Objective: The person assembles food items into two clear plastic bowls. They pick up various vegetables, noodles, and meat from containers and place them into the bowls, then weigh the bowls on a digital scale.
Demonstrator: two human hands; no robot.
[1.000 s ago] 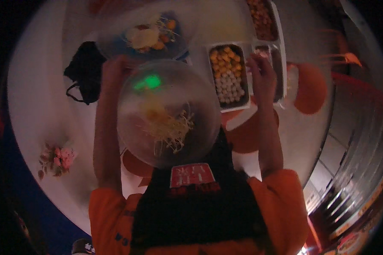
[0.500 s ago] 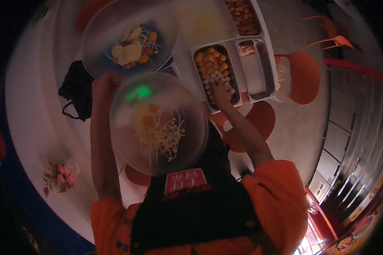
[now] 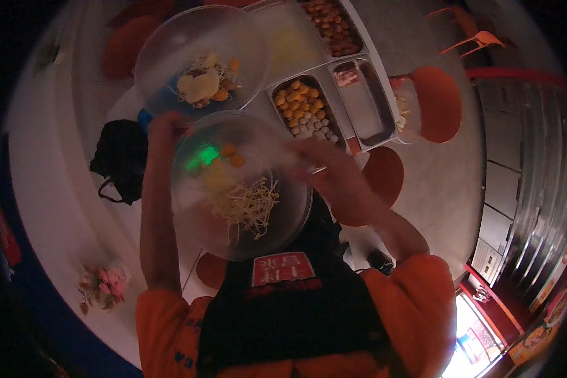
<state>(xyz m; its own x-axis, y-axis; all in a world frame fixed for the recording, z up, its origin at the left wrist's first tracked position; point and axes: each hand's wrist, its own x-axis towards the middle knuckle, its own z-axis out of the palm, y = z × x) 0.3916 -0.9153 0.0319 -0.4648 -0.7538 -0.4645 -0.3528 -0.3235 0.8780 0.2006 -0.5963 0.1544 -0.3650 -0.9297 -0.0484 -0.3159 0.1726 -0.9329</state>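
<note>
At its upper left rim, my left hand (image 3: 172,122) is closed on a large clear plastic bowl (image 3: 198,236). Inside lie bean sprouts (image 3: 246,205), a pale yellowish heap (image 3: 217,176) and two orange balls (image 3: 232,156); a green glow shows on its far left side. Smeared by motion, my right hand (image 3: 309,157) is over the bowl's right rim. Its fingers, and anything in them, cannot be made out. Just beyond it, a steel tray (image 3: 276,99) contains orange-yellow balls (image 3: 301,96) and white balls (image 3: 312,126).
A second clear bowl (image 3: 164,47) with sprouts and other food stands behind. Farther right are a steel tray (image 3: 365,104) with a few pinkish pieces and one of reddish-brown pieces (image 3: 334,25). A black bag (image 3: 121,157) lies left. Orange stools (image 3: 438,104) stand around.
My right hand has lifted out of the ball tray and moved left and nearer, to the bowl's right rim. My left hand stays at the rim. The whole view has shifted slightly.
</note>
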